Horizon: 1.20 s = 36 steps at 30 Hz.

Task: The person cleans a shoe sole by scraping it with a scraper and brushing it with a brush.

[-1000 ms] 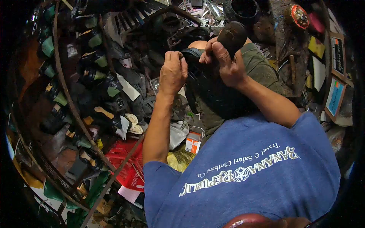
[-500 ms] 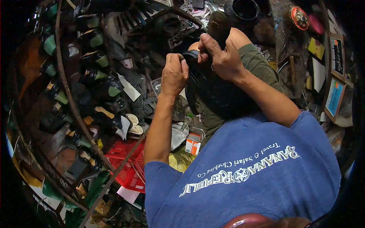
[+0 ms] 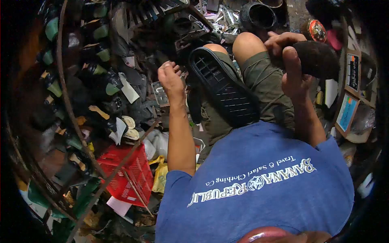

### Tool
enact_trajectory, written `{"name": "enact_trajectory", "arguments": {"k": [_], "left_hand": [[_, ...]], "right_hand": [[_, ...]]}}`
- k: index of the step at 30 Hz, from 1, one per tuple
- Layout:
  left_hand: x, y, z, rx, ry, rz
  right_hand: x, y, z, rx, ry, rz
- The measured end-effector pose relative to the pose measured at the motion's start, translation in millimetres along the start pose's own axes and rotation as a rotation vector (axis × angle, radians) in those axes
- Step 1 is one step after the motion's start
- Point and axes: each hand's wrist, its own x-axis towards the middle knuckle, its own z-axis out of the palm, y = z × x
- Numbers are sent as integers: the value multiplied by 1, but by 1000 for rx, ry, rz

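Lying lengthwise over the left trouser leg (image 3: 214, 118), a black shoe sole (image 3: 223, 87) reaches the blue shirt (image 3: 259, 162), the left hand (image 3: 172, 81) loosely curled and released to its left, the right hand (image 3: 295, 69) grasping a dark rounded object (image 3: 319, 60).

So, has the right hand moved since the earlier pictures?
Yes: the right hand has shifted rightward in the view, clearly nearer the blue framed sign.

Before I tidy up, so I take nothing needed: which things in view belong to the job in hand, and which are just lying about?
Seemingly in the job:
black treaded sole
dark rounded object in the right hand

Apparently lying about:
red basket
yellow bag
round black container
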Motion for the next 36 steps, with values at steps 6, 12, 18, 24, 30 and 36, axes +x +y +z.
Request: {"name": "enact_trajectory", "arguments": {"k": [6,12,18,24,30,36], "left_hand": [[-71,24,54,389,-316,299],[-132,52,82,13,-543,245],[-92,81,30,-11,-364,469],[9,56,-73,-151,-110,497],[56,-45,-60,720,-555,199],[66,-112,34,1388,-1129,179]], "right_hand": [[-6,8,-23,-575,-177,108],[-38,48,-45,-970,-312,-193],[-24,49,-65,-1069,-134,-83],[-24,44,-79,-1123,-23,64],[-22,46,-86,-1122,-57,1],[-18,27,-66,-1149,-97,32]]}}
